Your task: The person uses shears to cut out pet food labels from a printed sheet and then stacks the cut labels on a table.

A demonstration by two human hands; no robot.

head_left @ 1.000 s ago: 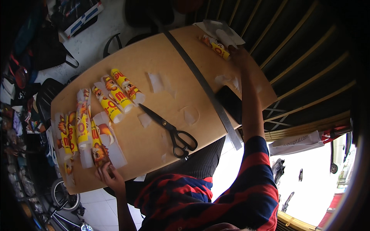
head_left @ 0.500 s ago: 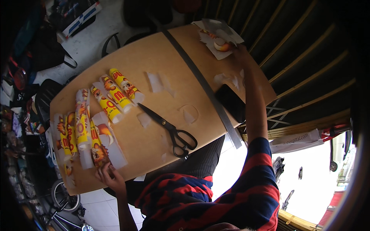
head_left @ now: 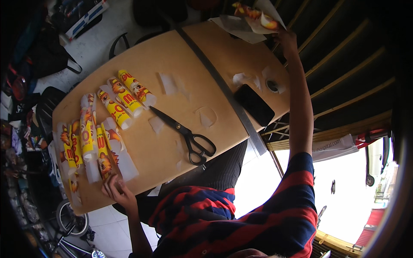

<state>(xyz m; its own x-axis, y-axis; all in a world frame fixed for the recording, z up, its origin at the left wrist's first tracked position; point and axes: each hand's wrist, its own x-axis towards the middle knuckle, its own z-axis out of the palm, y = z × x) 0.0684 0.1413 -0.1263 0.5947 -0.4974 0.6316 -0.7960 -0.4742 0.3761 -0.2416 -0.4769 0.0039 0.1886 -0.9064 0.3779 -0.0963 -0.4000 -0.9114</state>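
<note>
Over the far right corner of a brown surface (head_left: 146, 56), a person in a red-and-navy striped shirt (head_left: 275, 202) holds up a printed sheet (head_left: 260, 19), its edge pinched in the right hand (head_left: 285, 39). Half a second earlier that sheet lies lower, on the corner; now it is raised and angled, the right arm stretched farther out. A white sheet (head_left: 234, 28) remains on the corner below. The phone (head_left: 254, 105), earlier partly behind the forearm, now shows whole, as does a dark ring (head_left: 272, 86) beside it. The left hand (head_left: 118, 188) stays at the near left edge, fingers curled, close to a loose wrapper (head_left: 122, 157); whether it grips anything cannot be told.

Lettering runs along a white bag (head_left: 333, 147) at right. Bold red letters and orange cartoon art mark the yellow rolls (head_left: 115, 109), set in two groups on the left half of the surface.

A dark slatted structure (head_left: 348, 56) flanks the right side; a bicycle wheel (head_left: 71, 219) stands below the near left corner. A long metal strip (head_left: 208, 69) crosses the surface, dividing rolls from phone. Black scissors (head_left: 177, 126) lie mid-surface, tips near the rolls, handles toward the person. Pale paper scraps (head_left: 167, 84) are scattered around them.
</note>
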